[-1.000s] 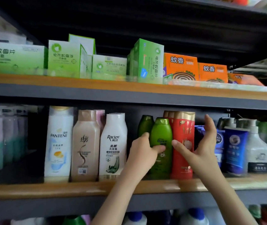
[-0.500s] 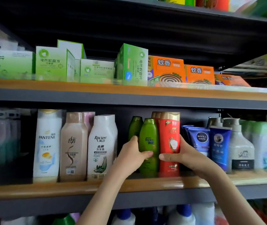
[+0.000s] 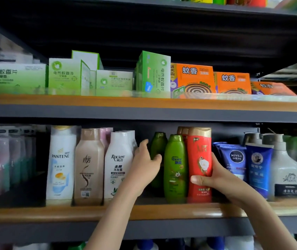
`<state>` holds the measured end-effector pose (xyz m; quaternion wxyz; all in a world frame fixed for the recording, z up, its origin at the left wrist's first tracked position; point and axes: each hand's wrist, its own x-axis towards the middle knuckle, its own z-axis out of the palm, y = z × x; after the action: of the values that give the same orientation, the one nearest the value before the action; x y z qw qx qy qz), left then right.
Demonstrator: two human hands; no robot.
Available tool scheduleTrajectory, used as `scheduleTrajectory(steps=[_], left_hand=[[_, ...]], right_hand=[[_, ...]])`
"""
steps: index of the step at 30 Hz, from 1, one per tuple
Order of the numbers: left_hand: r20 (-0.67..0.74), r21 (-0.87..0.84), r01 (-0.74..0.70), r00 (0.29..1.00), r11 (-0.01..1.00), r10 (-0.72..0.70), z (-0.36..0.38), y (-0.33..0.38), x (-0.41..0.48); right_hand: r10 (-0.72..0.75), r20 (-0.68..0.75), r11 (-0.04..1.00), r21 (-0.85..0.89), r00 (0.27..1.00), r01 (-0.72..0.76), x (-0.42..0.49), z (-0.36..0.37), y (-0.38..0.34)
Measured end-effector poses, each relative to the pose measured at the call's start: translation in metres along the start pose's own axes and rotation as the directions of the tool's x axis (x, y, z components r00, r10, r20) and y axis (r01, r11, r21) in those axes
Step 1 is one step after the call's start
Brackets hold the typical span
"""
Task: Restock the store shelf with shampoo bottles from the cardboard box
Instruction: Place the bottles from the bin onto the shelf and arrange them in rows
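A red shampoo bottle [image 3: 200, 150] with a gold cap stands at the front of the middle shelf [image 3: 53, 213]. My right hand [image 3: 218, 179] grips it low down, thumb across its front and fingers round its right side. Touching its left side stands a light green Rejoice bottle [image 3: 175, 165], with a darker green bottle [image 3: 159, 141] behind that. My left hand [image 3: 144, 168] is in the gap left of the green bottles, its fingers loosely spread and its fingertips against the darker bottle. No cardboard box is in view.
Left of my hands stand a white Raclen bottle [image 3: 118, 163], a beige bottle [image 3: 89, 165] and a Pantene bottle [image 3: 61, 159]. Blue Nivea tubes [image 3: 234, 159] and a white pump bottle [image 3: 286, 174] crowd the right. Green and orange boxes [image 3: 191, 78] fill the shelf above.
My left hand has come off the front green bottle and moved left and back. My right hand has slid down and closed round the red bottle's lower right side.
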<state>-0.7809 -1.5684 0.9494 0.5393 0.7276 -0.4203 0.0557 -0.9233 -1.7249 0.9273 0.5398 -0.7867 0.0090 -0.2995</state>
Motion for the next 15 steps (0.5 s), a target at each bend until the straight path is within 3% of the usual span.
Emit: scheduleTrajectory(steps=[4, 10, 15], left_hand=[[-0.05, 0.165, 0.0, 0.999, 0.986, 0.009, 0.008, 0.005, 0.014], [-0.046, 0.033, 0.117, 0.992, 0.993, -0.115, 0.016, -0.001, 0.038], [-0.029, 0.107, 0.167, 0.986, 0.98, -0.165, 0.023, -0.007, 0.048]], right_hand=[[-0.008, 0.017, 1.0, 0.029, 1.0, 0.008, -0.001, 0.001, -0.001], [-0.001, 0.013, 1.0, 0.022, 1.0, 0.0, -0.003, 0.002, -0.001], [0.015, -0.001, 1.0, 0.01, 1.0, -0.015, -0.004, 0.003, -0.002]])
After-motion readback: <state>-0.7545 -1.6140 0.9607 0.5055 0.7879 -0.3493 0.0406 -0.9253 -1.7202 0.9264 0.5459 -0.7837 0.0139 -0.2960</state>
